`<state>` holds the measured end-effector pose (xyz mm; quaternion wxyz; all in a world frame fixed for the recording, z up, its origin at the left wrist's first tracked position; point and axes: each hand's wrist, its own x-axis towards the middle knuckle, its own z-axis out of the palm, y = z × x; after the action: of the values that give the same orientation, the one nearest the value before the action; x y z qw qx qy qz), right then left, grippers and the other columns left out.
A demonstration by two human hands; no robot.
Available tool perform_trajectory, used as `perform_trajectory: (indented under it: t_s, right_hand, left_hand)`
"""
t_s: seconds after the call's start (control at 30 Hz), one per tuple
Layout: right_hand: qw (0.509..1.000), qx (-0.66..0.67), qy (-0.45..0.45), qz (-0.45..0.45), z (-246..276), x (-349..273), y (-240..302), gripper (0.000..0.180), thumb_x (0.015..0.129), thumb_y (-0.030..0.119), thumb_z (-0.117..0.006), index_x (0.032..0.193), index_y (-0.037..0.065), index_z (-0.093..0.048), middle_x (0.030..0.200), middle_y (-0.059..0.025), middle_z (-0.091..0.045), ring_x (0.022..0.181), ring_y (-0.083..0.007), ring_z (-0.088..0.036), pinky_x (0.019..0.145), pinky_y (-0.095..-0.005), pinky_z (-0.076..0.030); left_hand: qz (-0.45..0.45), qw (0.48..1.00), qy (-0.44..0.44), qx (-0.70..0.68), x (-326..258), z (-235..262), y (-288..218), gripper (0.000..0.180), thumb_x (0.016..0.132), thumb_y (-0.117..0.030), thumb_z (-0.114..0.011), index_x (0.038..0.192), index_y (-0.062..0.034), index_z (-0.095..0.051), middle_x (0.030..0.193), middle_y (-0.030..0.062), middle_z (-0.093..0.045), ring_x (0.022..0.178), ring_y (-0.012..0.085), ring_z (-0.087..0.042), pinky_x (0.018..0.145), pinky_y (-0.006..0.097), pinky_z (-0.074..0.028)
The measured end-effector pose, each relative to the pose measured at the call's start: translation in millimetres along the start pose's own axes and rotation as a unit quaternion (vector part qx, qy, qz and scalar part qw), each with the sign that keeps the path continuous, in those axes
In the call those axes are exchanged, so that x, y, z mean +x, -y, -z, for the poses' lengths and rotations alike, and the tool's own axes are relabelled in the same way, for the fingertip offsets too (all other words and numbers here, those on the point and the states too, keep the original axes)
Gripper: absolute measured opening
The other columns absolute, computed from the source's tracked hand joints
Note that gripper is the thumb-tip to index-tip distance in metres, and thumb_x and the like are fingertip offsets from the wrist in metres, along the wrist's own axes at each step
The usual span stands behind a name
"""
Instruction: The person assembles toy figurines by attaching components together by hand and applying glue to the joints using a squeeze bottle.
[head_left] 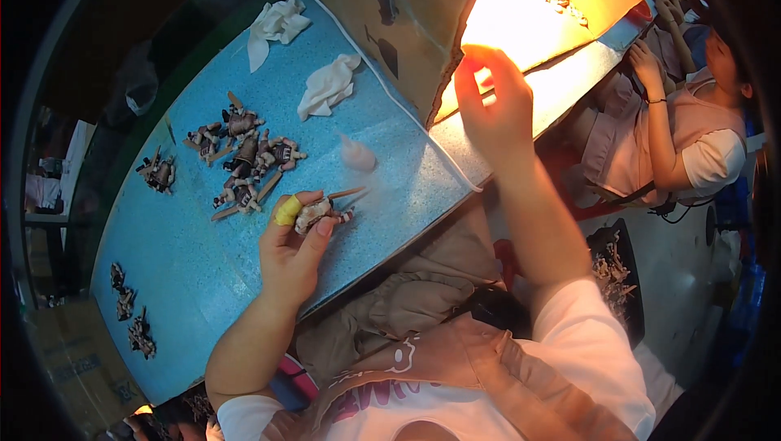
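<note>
Pinching the small figurine (313,215) in my left hand (291,250) just beside the blue table's (195,278) near edge, I risk dropping it while my empty, open-fingered right hand (492,107) reaches well past that table toward the lit cardboard box (407,26).

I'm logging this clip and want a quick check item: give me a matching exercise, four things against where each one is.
Things:
1. small figure on a wooden stick
2. white cloths
3. right hand
4. heap of figures on sticks

Places:
A. raised in front of the glowing opening of the cardboard box
B. pinched in the left hand
C. middle of the blue table
D. far end of the blue table, near the cardboard box

Pairs: 1-B, 2-D, 3-A, 4-C
</note>
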<state>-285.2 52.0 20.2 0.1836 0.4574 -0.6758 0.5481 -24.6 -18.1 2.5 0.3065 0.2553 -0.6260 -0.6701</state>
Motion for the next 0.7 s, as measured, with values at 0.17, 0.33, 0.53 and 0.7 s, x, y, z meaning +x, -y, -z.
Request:
perform_trajectory:
  t_s: [0.17,0.33,0.53,0.7]
  right_hand:
    - [0.935,-0.195,0.269,-0.121,-34.0,44.4,-78.6,0.031,0.087,0.034,-0.048,0.103,0.01,-0.06,0.095,-0.0124,-0.065,0.093,-0.0309,-0.06,0.08,-0.038,-0.046]
    - [0.953,-0.159,0.195,-0.167,-27.8,40.6,-89.5,0.029,0.082,0.033,-0.057,0.106,0.016,-0.064,0.096,-0.0083,-0.066,0.091,-0.023,-0.062,0.081,-0.0329,-0.046]
    - [0.995,0.087,0.049,0.006,34.6,-31.7,38.1,0.022,0.072,-0.005,-0.065,0.093,-0.004,-0.058,0.091,-0.0171,-0.063,0.082,-0.0222,-0.061,0.073,-0.0297,-0.049]
    - [0.952,0.208,0.222,0.03,23.5,-63.7,85.7,0.026,0.067,-0.004,-0.071,0.089,-0.003,-0.056,0.089,-0.0167,-0.062,0.078,-0.0233,-0.06,0.067,-0.0301,-0.05]
  left_hand:
    - [0.017,1.0,0.003,-0.024,-0.4,-5.2,-3.1,0.029,0.083,0.001,-0.057,0.112,0.0008,-0.051,0.1,0.0052,-0.053,0.091,0.0136,-0.055,0.082,0.027,-0.043]
    - [0.023,0.997,0.008,-0.075,-4.8,-0.2,-3.9,0.028,0.083,0.001,-0.057,0.11,0.0032,-0.051,0.104,0.0059,-0.051,0.093,0.0155,-0.055,0.084,0.028,-0.044]
    - [-0.093,0.995,0.002,0.045,-10.9,-2.9,-2.0,0.027,0.081,-0.001,-0.06,0.108,0.0015,-0.055,0.099,0.0092,-0.055,0.09,0.0163,-0.056,0.08,0.027,-0.045]
    - [0.045,0.994,0.103,0.014,-11.9,-5.5,-8.0,0.029,0.081,-0.001,-0.062,0.109,0.0009,-0.053,0.092,0.0061,-0.058,0.082,0.0121,-0.058,0.074,0.023,-0.048]
